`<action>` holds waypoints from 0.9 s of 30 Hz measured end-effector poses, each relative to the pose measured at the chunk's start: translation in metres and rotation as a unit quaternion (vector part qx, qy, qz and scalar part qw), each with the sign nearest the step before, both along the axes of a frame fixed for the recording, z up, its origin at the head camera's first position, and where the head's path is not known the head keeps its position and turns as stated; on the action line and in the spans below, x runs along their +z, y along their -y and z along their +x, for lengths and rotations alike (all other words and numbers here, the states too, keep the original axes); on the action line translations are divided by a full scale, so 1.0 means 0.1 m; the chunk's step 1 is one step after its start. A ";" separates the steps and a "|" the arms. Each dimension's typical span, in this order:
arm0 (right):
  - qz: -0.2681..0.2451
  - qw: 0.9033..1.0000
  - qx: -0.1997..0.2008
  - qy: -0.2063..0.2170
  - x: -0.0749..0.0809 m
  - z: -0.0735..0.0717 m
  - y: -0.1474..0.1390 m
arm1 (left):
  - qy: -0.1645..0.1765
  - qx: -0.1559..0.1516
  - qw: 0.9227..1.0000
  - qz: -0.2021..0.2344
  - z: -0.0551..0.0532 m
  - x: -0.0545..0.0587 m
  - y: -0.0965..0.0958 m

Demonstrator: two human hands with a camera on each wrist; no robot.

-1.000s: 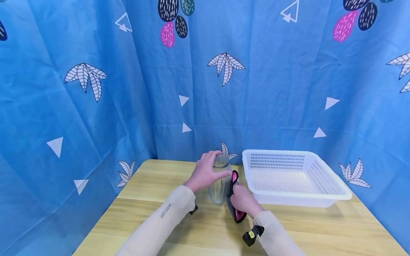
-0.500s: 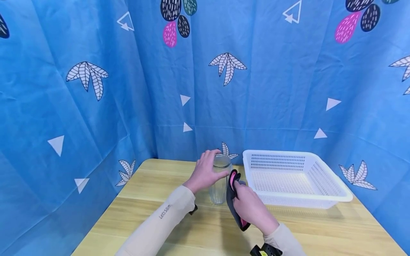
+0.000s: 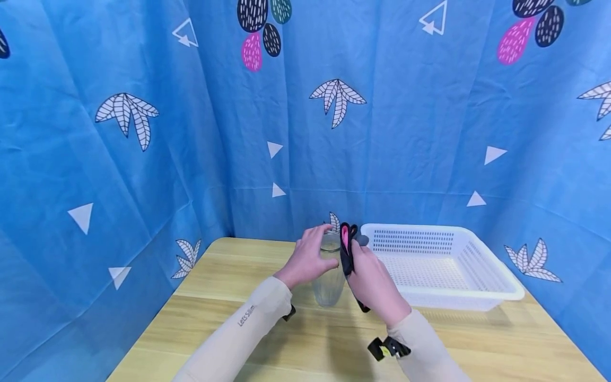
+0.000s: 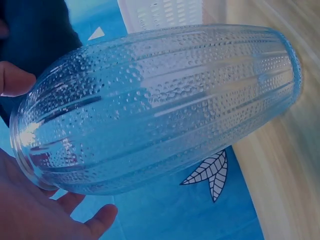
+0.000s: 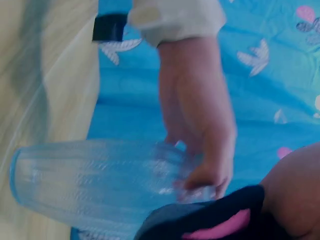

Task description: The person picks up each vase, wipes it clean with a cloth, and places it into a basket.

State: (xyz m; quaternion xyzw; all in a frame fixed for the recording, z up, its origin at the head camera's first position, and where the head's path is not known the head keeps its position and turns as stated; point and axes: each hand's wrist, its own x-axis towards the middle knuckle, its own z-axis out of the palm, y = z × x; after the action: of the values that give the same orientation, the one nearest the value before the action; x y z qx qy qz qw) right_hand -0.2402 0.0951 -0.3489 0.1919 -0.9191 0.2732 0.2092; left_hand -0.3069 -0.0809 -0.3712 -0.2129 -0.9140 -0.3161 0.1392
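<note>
A clear ribbed glass vase (image 3: 327, 289) with a bumpy surface stands upright on the wooden table. My left hand (image 3: 307, 257) grips it near the mouth, thumb on one side and fingers round the other. My right hand (image 3: 374, 281) holds a folded dark grey fabric piece (image 3: 347, 249) with black edging and a pink inside, close to the vase's upper right. In the left wrist view, the vase (image 4: 165, 110) fills the middle and the dark fabric (image 4: 37, 40) shows beyond its neck. The fabric (image 5: 200, 220) is near the vase mouth in the right wrist view.
A white perforated plastic basket (image 3: 444, 291) sits at the back right of the wooden table (image 3: 191, 329), just beyond my right hand. Blue patterned curtains (image 3: 305, 132) hang behind the table and along both sides.
My right hand has pulled back from the vase's side and risen with the fabric, now level with the vase's mouth. My left hand stays on the vase.
</note>
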 end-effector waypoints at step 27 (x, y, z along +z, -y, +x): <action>-0.034 0.986 0.051 0.155 -0.64 0.06 0.01 | -0.045 0.054 0.998 -0.004 -0.05 -0.07 0.04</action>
State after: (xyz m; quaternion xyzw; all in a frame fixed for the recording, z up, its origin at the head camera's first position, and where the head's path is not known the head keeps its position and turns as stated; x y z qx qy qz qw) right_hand -0.2339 0.0942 -0.4125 0.1871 -0.9196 0.3407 0.0563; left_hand -0.3117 -0.0853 -0.3778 -0.1780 -0.9181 -0.2949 0.1959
